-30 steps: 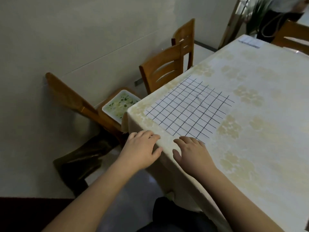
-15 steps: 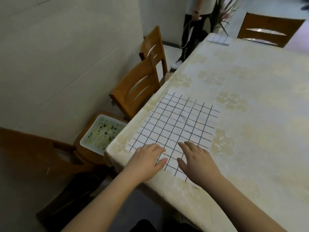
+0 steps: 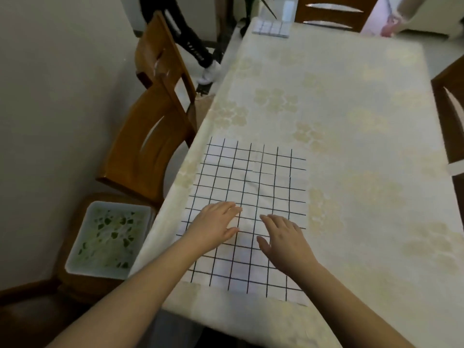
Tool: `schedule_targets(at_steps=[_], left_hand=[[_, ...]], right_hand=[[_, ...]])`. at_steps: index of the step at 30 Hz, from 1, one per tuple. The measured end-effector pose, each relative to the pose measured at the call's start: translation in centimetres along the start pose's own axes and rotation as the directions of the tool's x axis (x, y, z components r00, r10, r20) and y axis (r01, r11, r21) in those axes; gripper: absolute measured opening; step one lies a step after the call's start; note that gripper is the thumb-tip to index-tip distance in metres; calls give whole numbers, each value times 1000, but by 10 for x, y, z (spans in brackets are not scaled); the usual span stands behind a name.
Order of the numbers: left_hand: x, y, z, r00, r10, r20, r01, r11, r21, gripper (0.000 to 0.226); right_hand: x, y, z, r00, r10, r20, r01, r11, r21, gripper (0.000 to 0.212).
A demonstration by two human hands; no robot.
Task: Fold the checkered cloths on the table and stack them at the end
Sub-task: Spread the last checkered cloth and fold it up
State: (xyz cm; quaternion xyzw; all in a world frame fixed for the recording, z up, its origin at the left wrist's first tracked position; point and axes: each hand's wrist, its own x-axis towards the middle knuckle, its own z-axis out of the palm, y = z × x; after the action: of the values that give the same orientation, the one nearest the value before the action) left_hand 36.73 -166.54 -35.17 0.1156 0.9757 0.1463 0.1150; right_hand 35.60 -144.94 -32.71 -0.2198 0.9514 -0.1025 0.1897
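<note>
A white cloth with a black grid, the checkered cloth point(image 3: 253, 177), lies spread flat at the near left of the table point(image 3: 364, 151). My left hand point(image 3: 216, 226) and my right hand point(image 3: 283, 241) lie side by side on the cloth's near half, palms down, fingers straight. Neither hand grips any fabric. A folded checkered cloth point(image 3: 271, 28) sits at the table's far end.
Wooden chairs point(image 3: 150, 136) stand along the table's left side, with others at the far end and right edge. A white tray point(image 3: 108, 237) with green bits rests on a near chair seat. A person's legs point(image 3: 193, 43) are at the far left.
Both hands slid forward from the table's near edge onto the cloth. The view swung so the table now runs straight ahead.
</note>
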Motion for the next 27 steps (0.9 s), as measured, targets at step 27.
schedule_targets(at_steps=[27], left_hand=[[42,-126,45,991,8,-137,-3,999,34,43]], right_hand=[[71,103,65,961,33,-274,-39,999,-17,52]])
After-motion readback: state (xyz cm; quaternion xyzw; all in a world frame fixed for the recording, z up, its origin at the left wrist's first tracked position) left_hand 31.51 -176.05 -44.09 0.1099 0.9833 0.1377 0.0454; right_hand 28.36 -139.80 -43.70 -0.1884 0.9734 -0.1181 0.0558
